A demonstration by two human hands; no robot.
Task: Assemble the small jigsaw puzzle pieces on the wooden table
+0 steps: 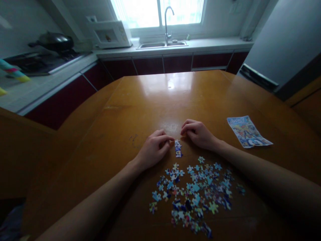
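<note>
Joined strip (178,149) at middle of counter (150,100), between hands. Left hand (152,150) curled, fingertips pinching strip's top edge. Right hand (199,134) curled closed just beside it. Loose pieces (195,194) toward near edge; leaflet (248,131) right; bare wood beyond.

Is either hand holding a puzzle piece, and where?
The left hand touches the top end of the joined strip lying on the table; a grip cannot be told. The right hand holds nothing visible.

Daylight is pouring through the blown-out window (157,13), glaring off the far table (173,85) top; nearer, the puzzle pieces (195,194) are sitting dim and soft, and the frame's edges are bending.
</note>
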